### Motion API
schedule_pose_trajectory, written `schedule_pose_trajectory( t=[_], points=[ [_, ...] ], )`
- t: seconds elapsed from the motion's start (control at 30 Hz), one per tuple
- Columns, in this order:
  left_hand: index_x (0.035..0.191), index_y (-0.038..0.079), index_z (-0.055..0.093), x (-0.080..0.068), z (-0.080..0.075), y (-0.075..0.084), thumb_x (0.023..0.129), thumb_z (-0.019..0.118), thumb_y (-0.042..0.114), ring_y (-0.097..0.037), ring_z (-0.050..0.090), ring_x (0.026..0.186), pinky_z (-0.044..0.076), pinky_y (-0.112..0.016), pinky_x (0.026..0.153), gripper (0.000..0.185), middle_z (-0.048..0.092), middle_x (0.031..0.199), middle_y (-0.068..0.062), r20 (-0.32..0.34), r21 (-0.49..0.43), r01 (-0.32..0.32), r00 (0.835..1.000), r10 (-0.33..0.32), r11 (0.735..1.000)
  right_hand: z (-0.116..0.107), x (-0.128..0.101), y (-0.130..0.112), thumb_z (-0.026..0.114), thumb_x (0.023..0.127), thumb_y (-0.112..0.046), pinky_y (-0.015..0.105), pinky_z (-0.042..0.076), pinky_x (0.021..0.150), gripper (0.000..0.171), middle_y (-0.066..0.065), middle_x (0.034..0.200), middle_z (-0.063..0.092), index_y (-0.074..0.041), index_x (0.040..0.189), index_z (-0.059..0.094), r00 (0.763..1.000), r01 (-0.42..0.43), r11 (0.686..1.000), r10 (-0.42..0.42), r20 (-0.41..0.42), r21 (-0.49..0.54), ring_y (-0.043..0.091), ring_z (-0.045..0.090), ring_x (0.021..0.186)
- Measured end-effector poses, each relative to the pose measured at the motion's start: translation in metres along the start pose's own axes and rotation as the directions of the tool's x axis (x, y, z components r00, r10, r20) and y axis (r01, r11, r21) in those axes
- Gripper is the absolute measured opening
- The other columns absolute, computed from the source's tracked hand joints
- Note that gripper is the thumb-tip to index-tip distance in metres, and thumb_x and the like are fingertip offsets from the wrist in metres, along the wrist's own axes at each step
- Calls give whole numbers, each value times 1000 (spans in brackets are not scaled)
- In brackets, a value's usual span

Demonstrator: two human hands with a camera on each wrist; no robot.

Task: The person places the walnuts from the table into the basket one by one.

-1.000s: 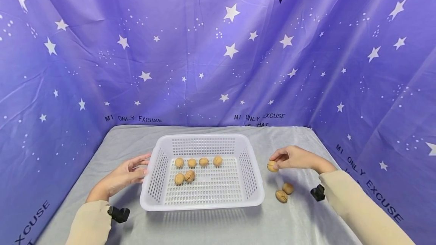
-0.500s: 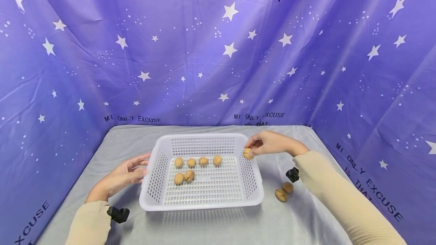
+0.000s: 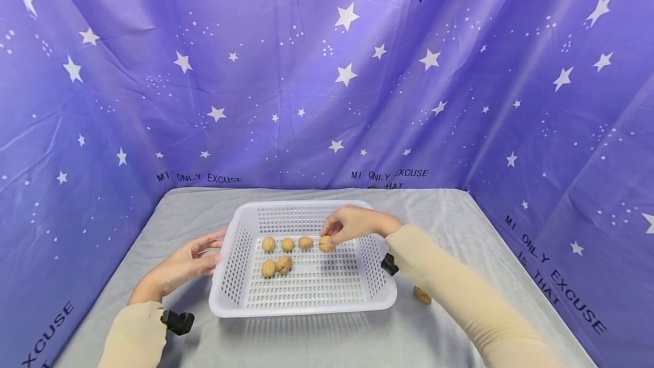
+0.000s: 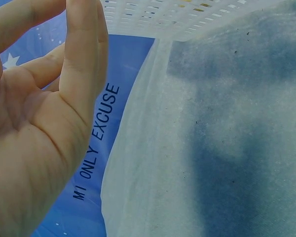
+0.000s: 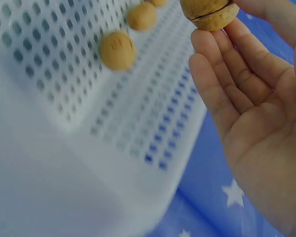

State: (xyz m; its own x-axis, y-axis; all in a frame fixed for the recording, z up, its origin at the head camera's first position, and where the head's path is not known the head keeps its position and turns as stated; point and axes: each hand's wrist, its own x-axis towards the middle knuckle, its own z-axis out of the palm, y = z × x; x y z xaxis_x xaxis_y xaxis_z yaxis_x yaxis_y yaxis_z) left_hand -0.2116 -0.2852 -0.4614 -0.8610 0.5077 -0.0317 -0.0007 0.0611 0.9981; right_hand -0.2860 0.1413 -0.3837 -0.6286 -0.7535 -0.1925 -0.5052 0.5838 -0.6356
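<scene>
A white perforated plastic basket sits on the grey cloth, with several walnuts lying in two rows on its floor. My right hand reaches in over the basket's right side and pinches a walnut between thumb and fingertips. In the head view this walnut overlaps the right end of the back row, hiding the nut there. More walnuts show below it in the right wrist view. My left hand rests with extended fingers at the basket's left rim; its palm and fingers fill the left wrist view's left side.
Outside the basket, to its right, a loose walnut lies on the grey cloth, partly beside the right sleeve. A purple star-patterned curtain encloses the table at the back and both sides.
My right hand has carried the walnut leftward from the cloth, over the basket's right rim and inside. The right sleeve now covers one loose walnut. My left hand stays put.
</scene>
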Motion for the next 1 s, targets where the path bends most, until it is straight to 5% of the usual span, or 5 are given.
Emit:
schedule_pose_trajectory(
  t=[0.5,1.0],
  points=[
    [157,-5,18,-1,2,2,101,57,2,-27,62,117,56,-42,90,68,44,141,-23,-17,20,14,1000,-14,1000,52,54,4,79,87,-20,20,52,84,26,-11,94,71,-11,111,75,998,1,999,-3,66,33,3,65,88],
    [156,-6,18,-1,2,1,101,56,1,-27,62,117,56,-42,90,67,46,139,-20,-13,7,7,1000,-7,1000,67,61,11,80,86,-16,20,51,84,21,-9,90,70,-11,105,74,996,-51,997,47,78,52,3,65,85]
  ],
)
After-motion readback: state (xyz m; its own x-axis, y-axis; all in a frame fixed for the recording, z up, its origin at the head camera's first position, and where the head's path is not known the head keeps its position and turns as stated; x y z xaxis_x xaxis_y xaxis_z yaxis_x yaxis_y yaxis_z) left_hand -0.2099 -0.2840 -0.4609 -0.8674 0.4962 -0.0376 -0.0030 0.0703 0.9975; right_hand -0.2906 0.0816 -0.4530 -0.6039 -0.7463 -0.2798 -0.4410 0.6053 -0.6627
